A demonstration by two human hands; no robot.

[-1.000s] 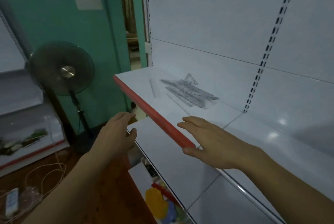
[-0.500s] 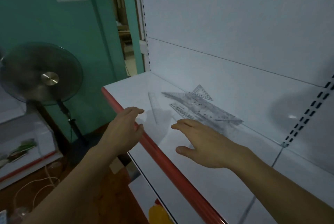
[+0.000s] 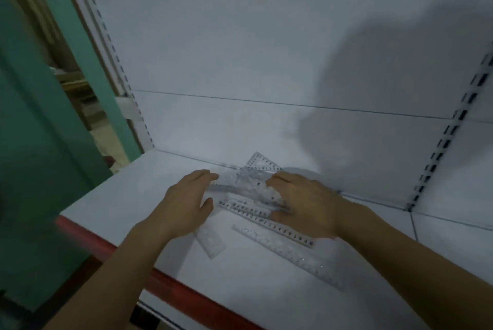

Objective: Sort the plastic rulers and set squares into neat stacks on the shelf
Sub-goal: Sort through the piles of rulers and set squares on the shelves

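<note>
Two bare forearms reach forward from the bottom edge of the head view, meeting over a loose heap of clear plastic rulers (image 3: 248, 188) on a white shelf (image 3: 128, 196).

The left hand (image 3: 186, 201) lies palm down, wrist straight, fingers extended and held close together; its fingertips rest at the left end of the heap and the thumb angles out to the right. The right hand (image 3: 304, 201) is also palm down, but its fingers curl downward onto the right part of the heap, the thumb tucked low against a ruler (whether it actually pinches a piece cannot be told, since the plastic is transparent and the picture is soft).

The pieces are thin, flat and see-through, with dark printed scale marks along their edges. A triangular set square (image 3: 262, 163) pokes out behind the hands, close to the shelf's back wall. A long straight ruler (image 3: 266, 219) runs diagonally under the right hand, and a second, paler ruler (image 3: 288, 252) lies just in front of it, nearly parallel. A short ruler (image 3: 210, 243) sticks out from beneath the left wrist.

The shelf is smooth and matte white with a red front edge (image 3: 165, 281). Slotted metal uprights (image 3: 448, 137) rise at either side of the white back panel. A teal wall (image 3: 32, 143) stands to the left.
</note>
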